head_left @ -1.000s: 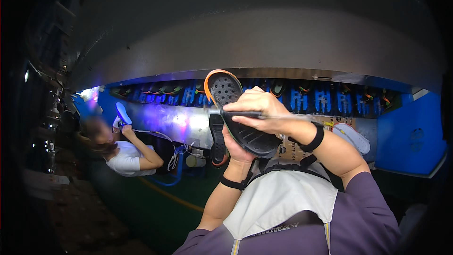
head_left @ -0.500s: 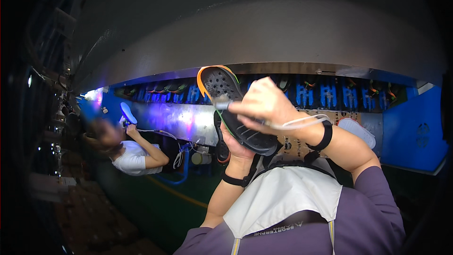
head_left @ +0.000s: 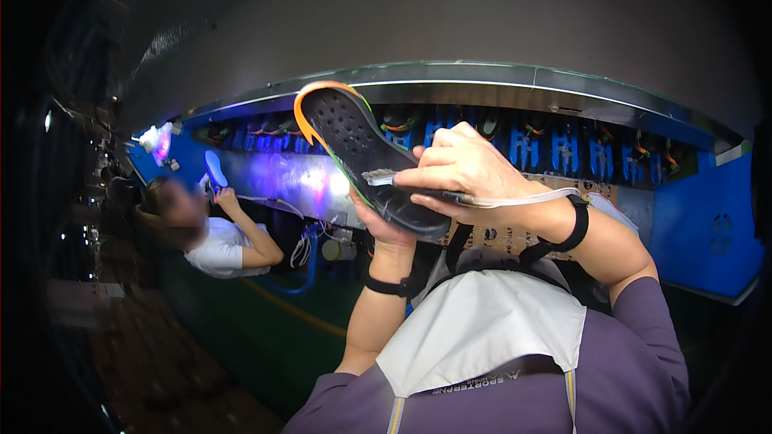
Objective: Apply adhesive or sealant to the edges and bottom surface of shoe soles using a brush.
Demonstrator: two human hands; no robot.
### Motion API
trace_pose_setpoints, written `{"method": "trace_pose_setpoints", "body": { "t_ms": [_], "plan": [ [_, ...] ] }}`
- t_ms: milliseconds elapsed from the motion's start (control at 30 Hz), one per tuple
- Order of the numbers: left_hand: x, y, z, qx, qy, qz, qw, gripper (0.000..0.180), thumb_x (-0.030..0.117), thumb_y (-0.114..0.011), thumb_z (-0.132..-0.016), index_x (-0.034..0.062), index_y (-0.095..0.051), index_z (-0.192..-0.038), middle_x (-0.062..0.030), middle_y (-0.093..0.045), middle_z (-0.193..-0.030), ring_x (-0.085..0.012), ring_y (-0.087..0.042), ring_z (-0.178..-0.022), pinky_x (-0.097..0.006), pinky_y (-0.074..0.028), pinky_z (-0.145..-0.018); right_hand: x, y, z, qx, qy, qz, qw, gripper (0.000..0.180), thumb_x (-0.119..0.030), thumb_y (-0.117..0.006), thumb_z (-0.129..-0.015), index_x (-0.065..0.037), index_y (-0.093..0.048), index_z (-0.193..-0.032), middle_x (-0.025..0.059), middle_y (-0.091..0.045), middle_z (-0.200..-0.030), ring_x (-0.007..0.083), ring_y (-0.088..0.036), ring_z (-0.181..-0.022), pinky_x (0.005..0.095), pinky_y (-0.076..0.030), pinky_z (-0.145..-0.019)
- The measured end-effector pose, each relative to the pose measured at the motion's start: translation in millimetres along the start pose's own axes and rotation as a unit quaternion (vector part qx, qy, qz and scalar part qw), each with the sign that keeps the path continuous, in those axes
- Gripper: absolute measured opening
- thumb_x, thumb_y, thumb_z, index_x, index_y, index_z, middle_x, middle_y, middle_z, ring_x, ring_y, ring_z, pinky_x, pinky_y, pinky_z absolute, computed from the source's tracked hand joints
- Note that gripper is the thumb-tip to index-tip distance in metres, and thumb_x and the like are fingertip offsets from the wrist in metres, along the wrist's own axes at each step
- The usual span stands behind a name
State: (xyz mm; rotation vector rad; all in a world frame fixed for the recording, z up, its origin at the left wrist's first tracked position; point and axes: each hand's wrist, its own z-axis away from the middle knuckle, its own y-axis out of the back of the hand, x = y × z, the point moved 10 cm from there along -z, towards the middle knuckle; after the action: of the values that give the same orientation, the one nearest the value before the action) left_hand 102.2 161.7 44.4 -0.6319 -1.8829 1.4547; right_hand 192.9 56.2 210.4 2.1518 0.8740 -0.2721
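Observation:
A black shoe sole (head_left: 344, 130) with an orange and green rim is held up at a slant, its inner face with small round holes turned toward me. My left hand (head_left: 388, 223) is closed around it from below, near its lower end; most of those fingers are hidden behind the sole. My right hand (head_left: 470, 167) is closed on a brush (head_left: 379, 178) with pale bristles, which lies against the middle of the sole. A thin whitish tube (head_left: 515, 200) runs from that hand along my right wrist.
Blue racks (head_left: 564, 151) with shoe parts stand in a row beneath a grey hood (head_left: 434, 32). Printed cardboard (head_left: 500, 239) covers part of the bench. A blue panel (head_left: 700, 225) closes the right side. At left, a co-worker (head_left: 221, 245) holds a blue-lit sole (head_left: 214, 169).
The sole's upper end has shifted left and up in the picture. My right hand and brush stay at its middle, now less blurred. A second dark sole beside my left hand has gone from sight.

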Motion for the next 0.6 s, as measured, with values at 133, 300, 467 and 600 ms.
{"method": "trace_pose_setpoints", "body": {
  "t_ms": [133, 300, 467, 600],
  "plan": [
    [-10, -30, -15, -0.039, 0.023, -0.032, 0.998, 0.092, 0.076, -0.057, -0.087, 0.0062, -0.053, -0.146, -0.0207, -0.055, -0.135, -0.0364, -0.054, -0.126, -0.052, -0.045, -0.111, -24, -19, 7, -0.116, 0.081, -0.135, 0.981, 0.033, -0.021, -0.082, -0.084, -0.014, -0.076, -0.116, 0.0009, -0.064, -0.089, 0.0227, -0.057, -0.084, 0.0392, -0.040, -0.081],
    [0, -49, -22, -0.067, 0.035, -0.037, 0.996, 0.087, 0.073, -0.062, -0.087, 0.0090, -0.052, -0.146, -0.0199, -0.052, -0.138, -0.0362, -0.053, -0.127, -0.054, -0.048, -0.110, -15, -14, 8, -0.109, 0.044, -0.039, 0.992, 0.037, -0.023, -0.082, -0.084, -0.014, -0.075, -0.119, 0.0001, -0.060, -0.085, 0.0211, -0.057, -0.087, 0.0373, -0.038, -0.079],
    [8, -63, -27, -0.107, 0.045, -0.074, 0.990, 0.096, 0.072, -0.069, -0.084, -0.0011, -0.047, -0.142, -0.0164, -0.053, -0.136, -0.0332, -0.052, -0.126, -0.052, -0.046, -0.110, -14, -2, 7, -0.131, -0.001, -0.220, 0.967, 0.032, -0.023, -0.078, -0.088, -0.015, -0.074, -0.119, 0.0022, -0.063, -0.089, 0.0229, -0.061, -0.093, 0.0403, -0.042, -0.084],
    [13, -73, -34, -0.079, 0.061, -0.115, 0.988, 0.105, 0.075, -0.069, -0.081, -0.0072, -0.045, -0.142, -0.0201, -0.056, -0.131, -0.0358, -0.056, -0.124, -0.052, -0.051, -0.107, -20, -10, 16, -0.177, 0.029, -0.070, 0.981, 0.035, -0.020, -0.082, -0.085, -0.013, -0.075, -0.118, 0.0019, -0.064, -0.089, 0.0223, -0.059, -0.090, 0.0379, -0.039, -0.081]
  ]
}}
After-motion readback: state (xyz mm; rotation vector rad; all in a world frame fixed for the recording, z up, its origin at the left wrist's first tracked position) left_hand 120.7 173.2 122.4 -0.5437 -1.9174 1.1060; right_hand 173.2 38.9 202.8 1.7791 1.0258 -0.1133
